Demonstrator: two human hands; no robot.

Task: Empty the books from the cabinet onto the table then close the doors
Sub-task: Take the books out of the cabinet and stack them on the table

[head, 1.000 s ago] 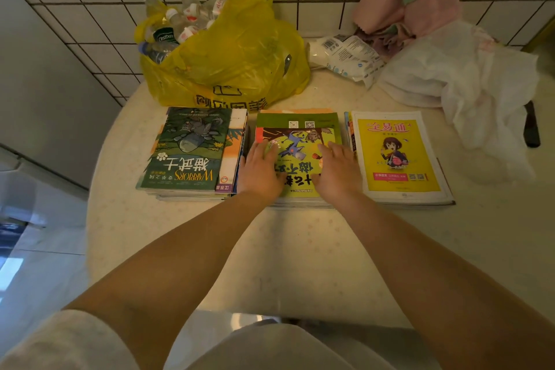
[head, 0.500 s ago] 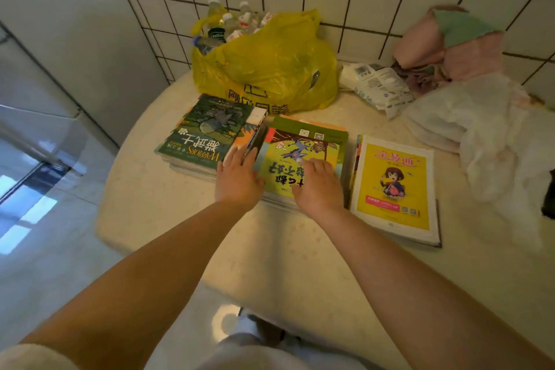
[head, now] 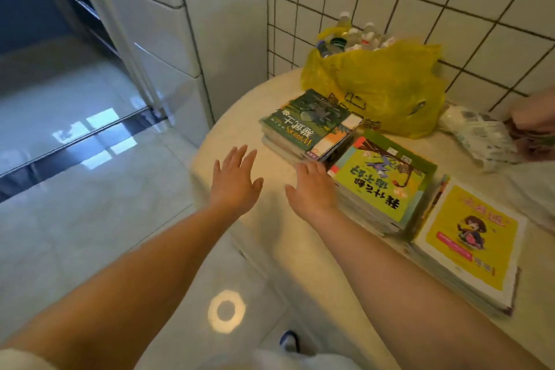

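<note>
The three stacks of colourful paperback books (head: 381, 186) lie on your round cream counter (head: 255, 189), and with your left hand (head: 234, 183) and right hand (head: 312, 189) both spread in an empty grip, you likely turn to the cabinet next.

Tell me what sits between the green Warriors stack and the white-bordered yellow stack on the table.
The head view shows one stack there, topped by a yellow-green book; it lies between the Warriors stack and the white-bordered yellow stack.

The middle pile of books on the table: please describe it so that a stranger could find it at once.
Start at the yellow plastic bag by the tiled wall; three piles of books lie in a row in front of it on the round table. The middle pile is beside the right hand. Its top cover is yellow-green with a dark bird, unlike the dark green cover and the girl cover.
</note>
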